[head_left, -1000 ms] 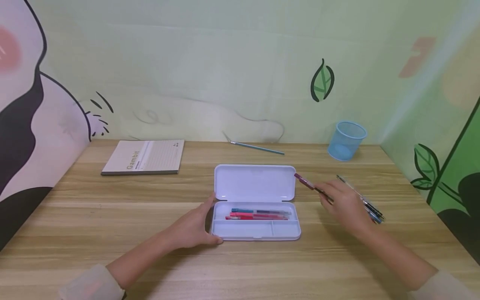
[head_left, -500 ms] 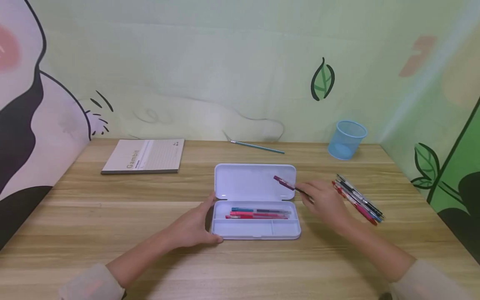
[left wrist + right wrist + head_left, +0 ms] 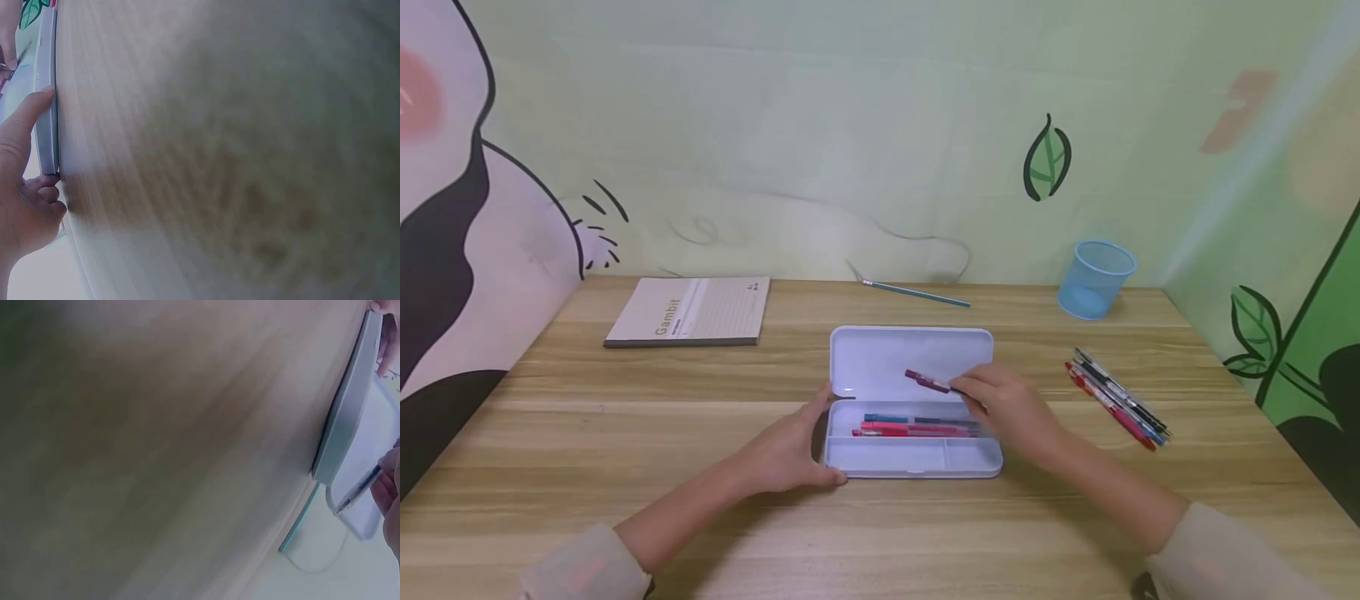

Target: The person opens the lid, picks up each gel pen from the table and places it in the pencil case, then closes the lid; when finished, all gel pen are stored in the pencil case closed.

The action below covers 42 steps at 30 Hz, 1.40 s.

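Note:
A white pencil case (image 3: 887, 456) lies with its lid (image 3: 872, 358) folded back on the wooden table. My left hand (image 3: 786, 450) grips its left end, thumb on the front wall; the left wrist view shows fingers curled at the case's end (image 3: 46, 137). Over the case's right part, my right hand (image 3: 1011, 412) pinches a purple-ended pen (image 3: 927, 381), its clear tip end (image 3: 357, 492) showing in the right wrist view. In the long rear compartment lie a blue pen (image 3: 887, 418), a pink pen (image 3: 917, 429) and a red pen (image 3: 880, 433), their right ends near my hand.
Several pens (image 3: 1116, 400), red, blue and black among them, lie in a bunch to the right. A blue mesh cup (image 3: 1093, 283) stands at the back right. Behind the case lies a teal pencil (image 3: 921, 293); a notebook (image 3: 688, 312) rests at the back left.
My right hand has carried the purple-ended pen leftward from beside the pen bunch to over the case, uncovering the bunch. My left hand has stayed on the case's left end.

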Each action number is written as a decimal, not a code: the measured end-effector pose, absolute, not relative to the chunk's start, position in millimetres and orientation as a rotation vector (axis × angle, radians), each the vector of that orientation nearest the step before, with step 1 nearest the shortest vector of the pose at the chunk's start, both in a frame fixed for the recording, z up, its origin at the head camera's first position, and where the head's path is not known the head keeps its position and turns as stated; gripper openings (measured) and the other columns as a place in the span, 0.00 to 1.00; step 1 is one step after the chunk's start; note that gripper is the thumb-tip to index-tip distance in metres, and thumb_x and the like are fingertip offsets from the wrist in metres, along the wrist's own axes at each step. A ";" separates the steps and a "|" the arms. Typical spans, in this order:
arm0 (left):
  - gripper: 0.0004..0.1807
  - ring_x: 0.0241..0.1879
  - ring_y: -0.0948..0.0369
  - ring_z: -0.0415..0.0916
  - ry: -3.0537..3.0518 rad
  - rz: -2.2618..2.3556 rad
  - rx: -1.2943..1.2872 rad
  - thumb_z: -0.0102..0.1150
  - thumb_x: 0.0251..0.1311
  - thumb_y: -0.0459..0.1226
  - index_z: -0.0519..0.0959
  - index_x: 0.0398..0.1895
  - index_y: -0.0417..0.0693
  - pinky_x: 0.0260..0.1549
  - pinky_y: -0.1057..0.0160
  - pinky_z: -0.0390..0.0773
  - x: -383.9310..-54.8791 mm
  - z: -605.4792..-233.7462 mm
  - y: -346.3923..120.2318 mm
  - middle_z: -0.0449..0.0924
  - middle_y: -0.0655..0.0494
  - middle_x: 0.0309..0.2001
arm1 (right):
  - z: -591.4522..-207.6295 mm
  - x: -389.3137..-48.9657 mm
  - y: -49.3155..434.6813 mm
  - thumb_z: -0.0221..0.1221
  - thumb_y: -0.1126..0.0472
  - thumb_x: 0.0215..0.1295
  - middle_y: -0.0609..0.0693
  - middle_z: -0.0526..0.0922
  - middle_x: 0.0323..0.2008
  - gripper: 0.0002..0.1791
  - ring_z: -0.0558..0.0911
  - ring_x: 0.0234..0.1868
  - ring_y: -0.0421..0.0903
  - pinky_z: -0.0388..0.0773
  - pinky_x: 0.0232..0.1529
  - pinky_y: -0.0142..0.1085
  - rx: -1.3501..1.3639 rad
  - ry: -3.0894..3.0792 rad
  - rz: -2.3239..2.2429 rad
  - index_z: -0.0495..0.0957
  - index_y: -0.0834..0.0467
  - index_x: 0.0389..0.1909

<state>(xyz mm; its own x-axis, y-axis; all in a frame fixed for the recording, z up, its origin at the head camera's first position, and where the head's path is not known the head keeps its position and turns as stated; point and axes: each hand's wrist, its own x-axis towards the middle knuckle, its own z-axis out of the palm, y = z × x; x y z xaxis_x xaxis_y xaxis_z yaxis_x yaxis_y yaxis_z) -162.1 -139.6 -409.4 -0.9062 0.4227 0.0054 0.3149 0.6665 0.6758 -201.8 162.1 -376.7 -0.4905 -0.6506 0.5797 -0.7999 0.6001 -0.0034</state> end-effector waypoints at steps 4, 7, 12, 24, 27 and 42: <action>0.66 0.48 0.57 0.67 2.724 1.064 0.602 0.77 0.34 0.44 0.40 0.73 0.44 0.54 0.55 0.65 -162.0 -408.8 -138.9 0.66 0.49 0.61 | -377.7 -200.9 154.4 0.70 0.70 0.43 0.50 0.82 0.33 0.15 0.80 0.38 0.46 0.77 0.40 0.36 1.165 -2.349 0.315 0.84 0.61 0.37; 0.66 0.48 0.57 0.67 2.717 1.066 0.591 0.77 0.34 0.43 0.39 0.73 0.46 0.54 0.55 0.65 -161.8 -408.9 -138.4 0.65 0.49 0.61 | -378.7 -201.1 149.2 0.70 0.70 0.44 0.50 0.82 0.34 0.15 0.80 0.38 0.46 0.77 0.40 0.35 1.194 -2.356 0.304 0.84 0.61 0.36; 0.66 0.49 0.57 0.67 2.721 1.049 0.578 0.77 0.34 0.44 0.39 0.73 0.46 0.54 0.56 0.65 -161.8 -410.0 -138.2 0.64 0.50 0.62 | -381.0 -202.3 142.2 0.70 0.69 0.45 0.49 0.81 0.33 0.14 0.80 0.37 0.45 0.77 0.40 0.34 1.221 -2.367 0.299 0.84 0.60 0.36; 0.66 0.49 0.58 0.67 2.717 1.060 0.579 0.77 0.35 0.44 0.39 0.73 0.45 0.55 0.55 0.64 -160.9 -407.7 -138.4 0.65 0.49 0.61 | -387.9 -203.3 132.8 0.67 0.71 0.47 0.50 0.80 0.32 0.11 0.79 0.37 0.45 0.77 0.40 0.35 1.294 -2.403 0.285 0.84 0.61 0.34; 0.66 0.48 0.58 0.67 2.716 1.063 0.582 0.76 0.35 0.44 0.40 0.73 0.46 0.55 0.55 0.64 -161.0 -407.7 -138.5 0.65 0.50 0.61 | -390.0 -204.3 133.1 0.67 0.71 0.48 0.50 0.80 0.32 0.10 0.79 0.37 0.45 0.77 0.41 0.35 1.299 -2.426 0.283 0.84 0.62 0.34; 0.66 0.48 0.58 0.67 2.711 1.086 0.609 0.77 0.34 0.43 0.40 0.73 0.45 0.54 0.55 0.64 -161.9 -408.5 -139.2 0.66 0.50 0.60 | -393.6 -204.9 132.2 0.65 0.71 0.51 0.49 0.80 0.29 0.08 0.79 0.34 0.44 0.76 0.38 0.33 1.331 -2.408 0.240 0.85 0.60 0.33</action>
